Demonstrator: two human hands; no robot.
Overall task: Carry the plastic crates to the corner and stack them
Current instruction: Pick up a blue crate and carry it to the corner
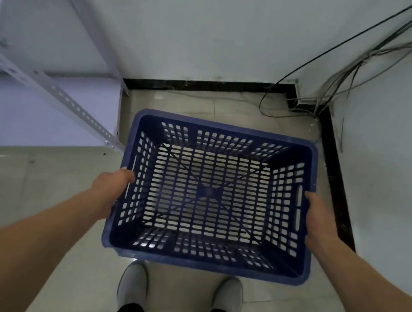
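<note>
- Now the blue crate (211, 196) hangs over the floor (38, 186), just short of the corner (309, 101), empty and level.
- Left grip (113, 183) clasps its left rim and right grip (318, 217) clasps its right rim, both holding firm.
- No other crate shows in the corner, only cables (341, 76). The carry looks nearly done, with setting down and stacking left.
</note>
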